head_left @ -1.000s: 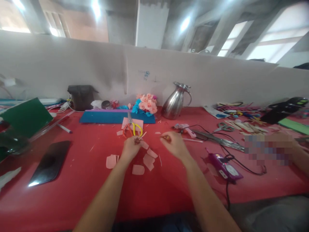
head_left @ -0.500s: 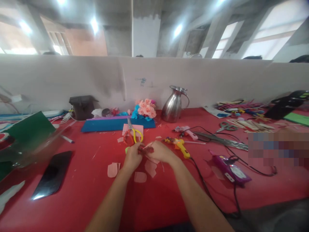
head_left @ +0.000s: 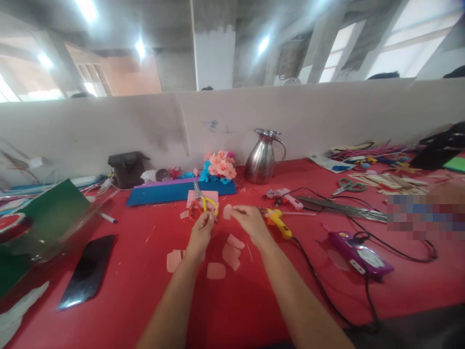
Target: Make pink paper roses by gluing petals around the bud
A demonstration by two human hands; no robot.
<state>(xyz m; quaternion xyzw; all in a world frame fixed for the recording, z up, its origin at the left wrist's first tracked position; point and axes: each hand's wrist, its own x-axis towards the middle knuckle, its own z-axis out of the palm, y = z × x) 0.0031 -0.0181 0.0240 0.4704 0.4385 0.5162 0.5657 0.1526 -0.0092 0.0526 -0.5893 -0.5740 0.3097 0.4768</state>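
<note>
My right hand (head_left: 250,224) pinches a small rounded pink paper petal (head_left: 227,212) between thumb and fingertips, held out to its left. My left hand (head_left: 201,235) is closed in a pinch beside the scissors' handles; anything between its fingers is too small to make out. The scissors (head_left: 205,202), with one yellow and one orange handle, point away from me over a pink paper square (head_left: 192,196). Nearer to me lie several cut pink paper pieces (head_left: 216,271) on the red table. A yellow glue gun (head_left: 279,223) rests right of my right hand.
Pink and blue paper flowers (head_left: 222,166) stand by a blue board (head_left: 160,194) and a steel jug (head_left: 260,160). To the right are a pink glue gun (head_left: 290,199), wires (head_left: 345,209) and a purple power strip (head_left: 359,257) with cables. A phone (head_left: 87,271) lies left.
My hands, together half a second ago, have moved apart. The right one now shows a pink petal in its fingertips, and the paper pieces beneath are more exposed. The view has shifted slightly.
</note>
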